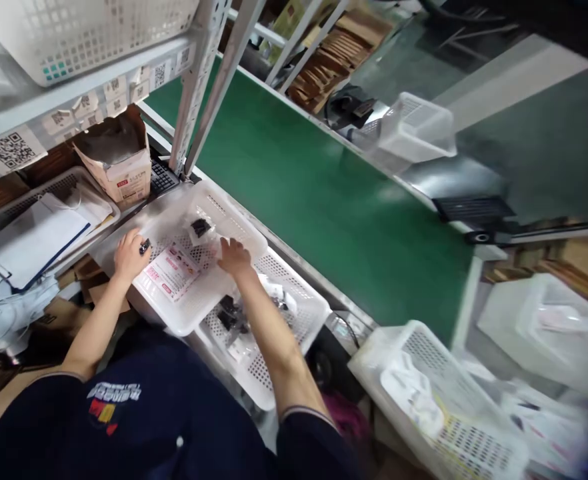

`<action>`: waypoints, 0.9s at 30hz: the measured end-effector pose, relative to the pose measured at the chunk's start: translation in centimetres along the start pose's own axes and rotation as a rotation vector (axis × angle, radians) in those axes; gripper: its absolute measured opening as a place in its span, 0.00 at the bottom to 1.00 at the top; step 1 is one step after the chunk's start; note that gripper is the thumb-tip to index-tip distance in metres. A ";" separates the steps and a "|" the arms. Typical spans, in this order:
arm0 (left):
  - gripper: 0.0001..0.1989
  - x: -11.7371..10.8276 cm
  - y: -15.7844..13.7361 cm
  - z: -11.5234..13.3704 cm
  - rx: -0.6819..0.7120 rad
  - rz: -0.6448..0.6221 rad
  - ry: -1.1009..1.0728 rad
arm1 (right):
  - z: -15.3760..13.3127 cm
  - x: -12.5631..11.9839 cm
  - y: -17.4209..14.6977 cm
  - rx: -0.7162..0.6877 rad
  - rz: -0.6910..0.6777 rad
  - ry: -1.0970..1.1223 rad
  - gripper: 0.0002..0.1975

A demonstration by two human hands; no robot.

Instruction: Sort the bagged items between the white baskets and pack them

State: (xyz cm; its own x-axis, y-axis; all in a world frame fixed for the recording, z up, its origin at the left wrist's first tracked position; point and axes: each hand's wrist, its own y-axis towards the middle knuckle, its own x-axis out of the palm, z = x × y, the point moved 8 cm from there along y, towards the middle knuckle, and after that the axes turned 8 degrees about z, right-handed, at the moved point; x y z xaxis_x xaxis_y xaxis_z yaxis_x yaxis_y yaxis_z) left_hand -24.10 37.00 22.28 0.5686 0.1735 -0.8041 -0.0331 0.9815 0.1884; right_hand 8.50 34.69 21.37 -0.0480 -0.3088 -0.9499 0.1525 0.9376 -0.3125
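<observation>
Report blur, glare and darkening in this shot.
Head view, right side: the translucent white plastic bin looks smeared; head view, centre: pale glare marks the flat green conveyor belt; head view, top right: the corner falls dark; head view, tray area: small print on the pink-and-white printed sheet is too soft to read.

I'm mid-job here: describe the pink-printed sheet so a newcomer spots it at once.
Start at the long green belt, then the white basket beside it, partly covering another basket. Inside, just below a clear bag with black contents, lies the sheet; its pink-and-white print sets it apart from that bag.
</observation>
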 end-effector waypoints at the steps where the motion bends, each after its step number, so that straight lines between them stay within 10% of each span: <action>1: 0.02 0.1 -0.1 0.0 0.000 -0.004 0.021 | -1.0 0.3 1.4 0.015 0.000 -0.019 0.33; 7: 0.03 0.3 -1.4 0.2 0.009 -0.008 0.080 | -1.0 0.3 0.8 0.009 0.032 -0.037 0.25; 13: 0.05 -1.6 -1.2 0.1 0.010 0.144 -0.044 | 9.4 -3.0 -12.2 0.104 0.559 0.223 0.25; 17: 0.10 -2.0 -2.4 3.3 0.050 0.232 -0.240 | 10.2 0.2 -17.8 0.053 0.515 0.541 0.43; 23: 0.08 4.0 -5.4 11.7 0.236 -0.113 -0.608 | -0.8 1.3 -10.1 -0.131 0.187 1.303 0.57; 27: 0.12 5.1 -2.9 8.1 0.050 -0.064 -0.528 | -1.7 -1.6 -1.1 -0.002 0.337 0.912 0.43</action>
State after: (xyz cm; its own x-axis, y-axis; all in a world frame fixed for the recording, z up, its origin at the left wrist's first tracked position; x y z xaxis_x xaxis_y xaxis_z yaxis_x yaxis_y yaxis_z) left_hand -14.49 34.39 22.19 0.9050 0.0365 -0.4239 0.0471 0.9816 0.1852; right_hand 6.72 34.47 23.24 -0.7489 0.2177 -0.6259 0.2968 0.9546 -0.0231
